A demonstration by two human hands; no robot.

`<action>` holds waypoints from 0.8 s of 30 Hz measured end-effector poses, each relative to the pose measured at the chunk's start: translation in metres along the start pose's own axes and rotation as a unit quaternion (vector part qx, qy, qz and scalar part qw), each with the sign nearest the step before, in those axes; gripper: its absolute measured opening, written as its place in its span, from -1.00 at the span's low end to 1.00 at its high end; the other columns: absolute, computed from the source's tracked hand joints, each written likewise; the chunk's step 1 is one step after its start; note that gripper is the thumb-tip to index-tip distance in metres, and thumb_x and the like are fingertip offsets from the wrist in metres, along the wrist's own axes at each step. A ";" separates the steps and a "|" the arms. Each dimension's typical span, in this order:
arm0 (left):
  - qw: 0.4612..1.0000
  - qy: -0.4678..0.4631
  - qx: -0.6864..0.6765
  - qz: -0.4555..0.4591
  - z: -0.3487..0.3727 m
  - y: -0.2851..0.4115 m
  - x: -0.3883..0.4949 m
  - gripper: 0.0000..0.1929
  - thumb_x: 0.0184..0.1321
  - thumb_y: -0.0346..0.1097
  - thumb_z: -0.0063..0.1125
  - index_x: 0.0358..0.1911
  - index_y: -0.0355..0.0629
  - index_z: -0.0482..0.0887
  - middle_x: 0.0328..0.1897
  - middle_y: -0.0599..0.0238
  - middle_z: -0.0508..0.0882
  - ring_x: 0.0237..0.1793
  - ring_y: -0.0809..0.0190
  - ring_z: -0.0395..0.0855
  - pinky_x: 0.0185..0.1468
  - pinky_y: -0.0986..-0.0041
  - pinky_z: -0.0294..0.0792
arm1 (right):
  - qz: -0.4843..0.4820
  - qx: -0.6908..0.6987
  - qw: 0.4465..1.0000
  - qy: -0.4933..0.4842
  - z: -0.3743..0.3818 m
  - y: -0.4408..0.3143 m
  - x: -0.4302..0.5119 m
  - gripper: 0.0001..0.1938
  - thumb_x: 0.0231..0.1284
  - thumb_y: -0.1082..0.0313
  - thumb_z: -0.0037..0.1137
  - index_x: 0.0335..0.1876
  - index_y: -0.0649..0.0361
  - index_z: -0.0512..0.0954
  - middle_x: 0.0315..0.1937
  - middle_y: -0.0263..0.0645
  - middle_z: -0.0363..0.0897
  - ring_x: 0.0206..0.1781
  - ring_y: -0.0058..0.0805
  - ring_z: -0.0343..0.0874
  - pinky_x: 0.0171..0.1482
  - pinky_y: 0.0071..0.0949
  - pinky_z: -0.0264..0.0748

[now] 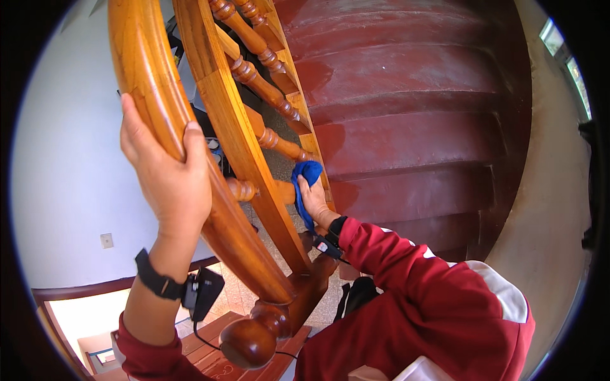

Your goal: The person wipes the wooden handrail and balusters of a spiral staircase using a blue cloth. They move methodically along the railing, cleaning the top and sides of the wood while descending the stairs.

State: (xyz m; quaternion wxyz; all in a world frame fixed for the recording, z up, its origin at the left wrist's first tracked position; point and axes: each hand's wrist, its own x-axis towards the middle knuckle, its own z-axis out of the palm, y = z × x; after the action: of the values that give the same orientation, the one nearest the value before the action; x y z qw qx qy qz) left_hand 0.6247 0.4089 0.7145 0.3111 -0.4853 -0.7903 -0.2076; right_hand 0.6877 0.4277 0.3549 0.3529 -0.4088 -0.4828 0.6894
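Observation:
My left hand [174, 176] grips the thick varnished wooden handrail [157, 90], thumb on one side and fingers on the other. Lower down, at the right, my right hand [312, 197] presses a blue cloth [305, 176] around a turned wooden baluster [285, 191] near the stair edge. The cloth hides part of that baluster. Between the two hands runs a lower wooden rail [238, 128]. Both wrists wear black straps with small devices.
Dark red stair treads [400, 143] curve up at the right, with damp-looking patches near the balusters. A newel post with a round wooden knob [248, 343] stands at the bottom. More turned balusters [267, 90] rise at the top. A pale wall [71, 166] is at the left.

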 end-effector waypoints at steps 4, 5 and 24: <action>1.000 -0.013 -0.019 0.002 -0.002 0.002 -0.001 -0.16 0.35 -0.34 0.22 0.62 -0.18 0.00 0.50 -0.18 0.25 0.47 -0.23 0.32 0.48 0.05 0.24 | 0.081 -0.231 0.967 -0.068 -0.021 0.076 0.024 -0.51 0.54 0.00 -0.12 0.35 0.18 0.50 0.31 0.20 0.50 0.35 0.16 0.47 0.44 -0.15 0.33; 1.000 -0.016 -0.025 0.007 -0.003 0.003 -0.001 -0.17 0.36 -0.34 0.21 0.62 -0.18 0.00 0.50 -0.18 0.25 0.47 -0.23 0.31 0.48 0.05 0.24 | 0.114 -0.345 0.926 -0.102 -0.025 0.089 0.031 -0.50 0.56 -0.02 -0.18 0.34 0.16 0.53 0.32 0.21 0.50 0.35 0.17 0.47 0.45 -0.13 0.32; 0.999 -0.028 -0.035 0.014 -0.007 0.006 -0.001 -0.15 0.32 -0.40 0.13 0.62 -0.26 -0.05 0.56 -0.22 0.18 0.53 -0.26 0.20 0.55 0.02 0.08 | -0.471 0.067 0.880 -0.018 0.082 -0.297 0.170 -0.68 0.40 0.30 0.06 0.22 0.06 0.56 0.23 0.20 0.47 0.30 0.20 0.41 0.36 -0.11 0.39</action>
State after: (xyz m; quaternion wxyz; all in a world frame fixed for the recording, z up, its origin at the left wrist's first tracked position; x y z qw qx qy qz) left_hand 0.6323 0.4069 0.7193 0.2750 -0.5124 -0.7841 -0.2171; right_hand 0.5699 0.6315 0.6172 0.6536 -0.0965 -0.5773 0.4799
